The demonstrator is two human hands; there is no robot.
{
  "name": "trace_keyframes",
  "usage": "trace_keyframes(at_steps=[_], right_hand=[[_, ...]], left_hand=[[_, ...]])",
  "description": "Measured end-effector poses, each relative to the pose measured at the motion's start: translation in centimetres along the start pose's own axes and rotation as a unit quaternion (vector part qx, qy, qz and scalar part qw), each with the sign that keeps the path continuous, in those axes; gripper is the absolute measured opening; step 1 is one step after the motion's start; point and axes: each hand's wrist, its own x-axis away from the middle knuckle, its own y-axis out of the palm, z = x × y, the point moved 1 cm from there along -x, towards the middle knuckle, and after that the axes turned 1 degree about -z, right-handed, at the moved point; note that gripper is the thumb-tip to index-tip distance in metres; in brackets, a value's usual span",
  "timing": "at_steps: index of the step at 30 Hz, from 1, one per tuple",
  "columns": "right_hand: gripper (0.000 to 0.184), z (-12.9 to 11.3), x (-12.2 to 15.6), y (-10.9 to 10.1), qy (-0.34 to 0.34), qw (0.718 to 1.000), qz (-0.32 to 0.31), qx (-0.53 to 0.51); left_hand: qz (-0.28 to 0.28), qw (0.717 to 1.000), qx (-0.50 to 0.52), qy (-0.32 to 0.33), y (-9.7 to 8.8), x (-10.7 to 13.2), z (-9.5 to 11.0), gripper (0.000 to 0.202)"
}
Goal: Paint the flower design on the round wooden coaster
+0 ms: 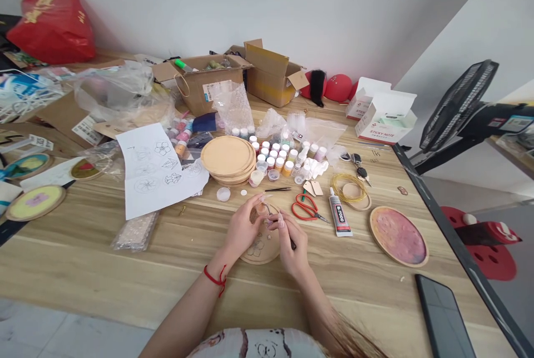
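My left hand (pixel 242 225) and my right hand (pixel 291 246) are held together low over a round wooden disc (pixel 262 251) with a flower outline drawn on it. The left hand pinches a small translucent bottle (pixel 262 205). The right hand grips a thin dark-ended tool (pixel 287 234) with a small clear tip. Its exact kind is hard to tell. Both hands hide most of the disc, and neither visibly touches its surface.
Several small paint jars (pixel 275 160) and stacked wooden discs (pixel 227 158) stand beyond my hands. Red scissors (pixel 306 209), a B-7000 glue tube (pixel 340 212), a pink painted disc (pixel 398 236) and a phone (pixel 444 318) lie to the right. A flower-sketch sheet (pixel 156 171) lies left.
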Motion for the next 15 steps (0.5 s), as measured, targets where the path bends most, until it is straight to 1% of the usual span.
trace_keyframes(at_steps=[4,10,12,15], right_hand=[[0.043,-0.32,-0.07,-0.11,-0.008,1.000,-0.022,-0.019],[0.043,0.00,-0.06,-0.15,0.002,1.000,0.014,-0.013],[0.041,-0.15,-0.11,0.01,-0.002,1.000,0.003,-0.014],[0.038,-0.49,-0.12,0.16,-0.011,0.999,-0.032,-0.025]], left_hand=[[0.017,1.000,-0.006,-0.011,-0.07,0.03,0.10,0.052],[0.006,1.000,-0.005,0.005,-0.06,0.01,0.24,0.050],[0.008,1.000,0.001,0.007,-0.07,0.04,0.28,0.049],[0.009,1.000,0.007,-0.001,-0.06,0.09,0.31,0.049]])
